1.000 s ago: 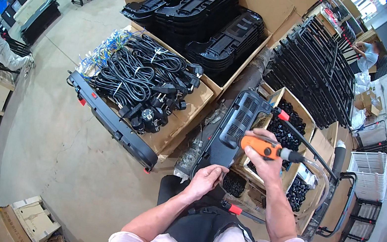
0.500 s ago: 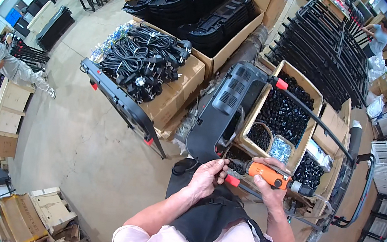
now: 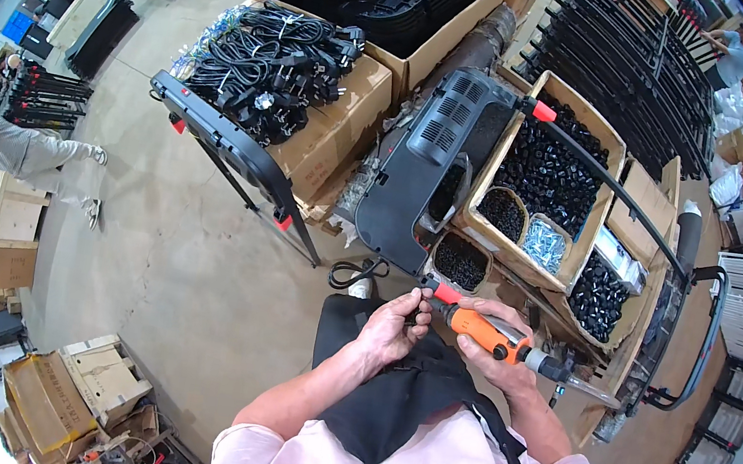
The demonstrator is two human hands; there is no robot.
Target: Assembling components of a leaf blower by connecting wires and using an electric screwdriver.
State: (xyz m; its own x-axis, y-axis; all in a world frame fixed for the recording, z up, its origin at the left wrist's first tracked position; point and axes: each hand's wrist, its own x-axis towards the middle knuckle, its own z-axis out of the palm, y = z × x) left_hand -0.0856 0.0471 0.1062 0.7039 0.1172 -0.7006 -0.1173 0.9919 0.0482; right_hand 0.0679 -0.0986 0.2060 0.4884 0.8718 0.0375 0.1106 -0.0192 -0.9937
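My right hand (image 3: 511,360) is wrapped round an orange power screwdriver (image 3: 479,333) with a clear hose at its back end. The tool's nose points left toward my left hand (image 3: 391,326), whose fingers are closed at the tip. Something small and dark shows in the left palm, too small to name. Just beyond both hands is the lower end of a black frame with a plastic housing (image 3: 405,203) and a red-tipped tube (image 3: 447,292). A black cable (image 3: 356,273) loops out beside its lower corner.
A wooden bin (image 3: 514,253) of black caps, screws and bolts stands right of the housing. Bundled power cords (image 3: 266,72) lie on a cardboard box (image 3: 334,130). A folded black frame (image 3: 229,153) leans left. A person (image 3: 29,147) bends far left; black tubes (image 3: 625,78) are stacked far right.
My right hand and the screwdriver have moved left and slightly toward me. The left hand has shifted a little left. A round tub of screws and the looped cable now show more fully.
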